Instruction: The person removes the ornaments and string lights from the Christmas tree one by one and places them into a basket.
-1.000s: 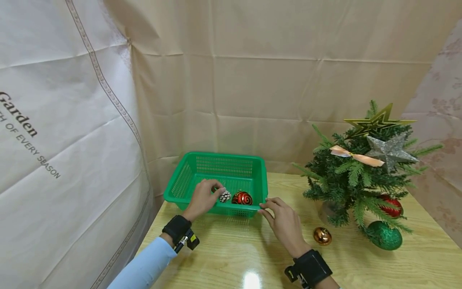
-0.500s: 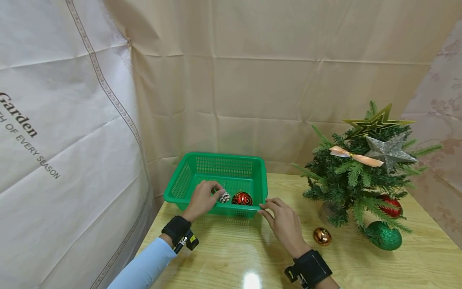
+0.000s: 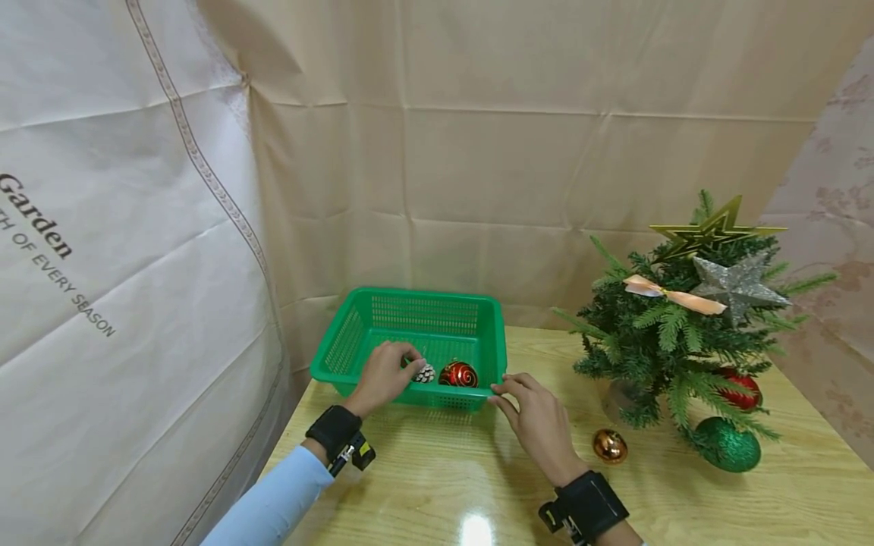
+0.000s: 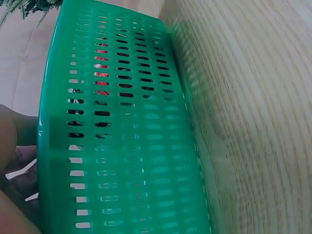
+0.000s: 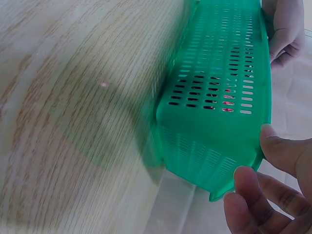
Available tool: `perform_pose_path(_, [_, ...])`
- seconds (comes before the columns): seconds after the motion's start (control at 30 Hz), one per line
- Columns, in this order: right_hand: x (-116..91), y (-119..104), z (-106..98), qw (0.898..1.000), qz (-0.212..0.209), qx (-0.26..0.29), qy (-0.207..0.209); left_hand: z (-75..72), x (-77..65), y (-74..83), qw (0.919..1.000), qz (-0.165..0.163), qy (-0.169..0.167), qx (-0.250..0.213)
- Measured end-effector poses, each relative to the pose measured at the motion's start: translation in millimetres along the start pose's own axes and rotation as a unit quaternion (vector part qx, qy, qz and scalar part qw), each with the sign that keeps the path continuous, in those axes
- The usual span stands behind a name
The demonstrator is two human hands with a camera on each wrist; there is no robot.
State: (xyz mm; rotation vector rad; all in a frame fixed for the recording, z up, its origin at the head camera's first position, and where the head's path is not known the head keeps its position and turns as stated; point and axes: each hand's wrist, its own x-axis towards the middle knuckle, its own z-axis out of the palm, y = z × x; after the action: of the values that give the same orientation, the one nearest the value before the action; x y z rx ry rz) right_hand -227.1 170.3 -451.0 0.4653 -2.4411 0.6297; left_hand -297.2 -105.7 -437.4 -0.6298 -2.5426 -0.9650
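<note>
In the head view, my left hand (image 3: 385, 373) reaches over the near rim of a green plastic basket (image 3: 488, 303). Its thumb and fingers pinch the top of a small white-tipped pine cone (image 3: 425, 373) inside. A red bauble with gold swirls (image 3: 458, 374) lies just right of the cone. My right hand (image 3: 539, 425) grips the basket's near right corner. The right wrist view shows that hand's thumb (image 5: 280, 148) on the rim and its fingers at the corner. From the left wrist view, the cone and bauble appear only through the basket's slots.
A small Christmas tree (image 3: 655, 349) stands at the right with a silver star (image 3: 737, 287), a gold star (image 3: 713, 235) and a peach bow (image 3: 674, 294). A copper bauble (image 3: 610, 447) and a green bauble (image 3: 730, 445) are near its base. A red bauble (image 3: 740, 390) shows among low branches.
The pine cone has shifted very slightly down and left, together with my left fingertips. My right hand and the basket stay practically where they were.
</note>
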Motion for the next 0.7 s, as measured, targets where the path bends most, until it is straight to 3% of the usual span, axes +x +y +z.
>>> perform_pose_path(0.7, [1.3, 0.3, 0.9, 1.000, -0.001, -0.004, 0.001, -1.5, -1.0, -0.5, 0.9984, -0.019, -0.041, 0.035])
